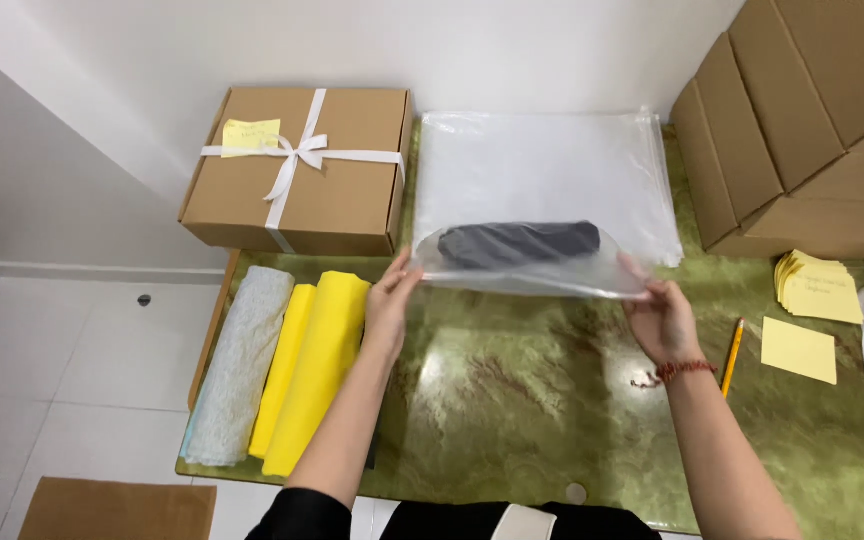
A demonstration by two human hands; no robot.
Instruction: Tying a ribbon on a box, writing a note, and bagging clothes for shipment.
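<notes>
Bagging is judged under way: a clear plastic bag (532, 262) holding a dark folded cloth (518, 243) is pinched at its lower corners by the left hand (389, 300) and right hand (660, 318), at twelve o'clock over the counter (512, 400). Sealing calls for a flattened edge.

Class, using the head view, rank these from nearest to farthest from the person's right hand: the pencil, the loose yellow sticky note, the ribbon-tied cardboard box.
From the right hand:
1. Pencil, just to its right on the green table.
2. Loose yellow sticky note, further right, beyond the pencil.
3. Ribbon-tied cardboard box, far across at the table's back left corner.
</notes>
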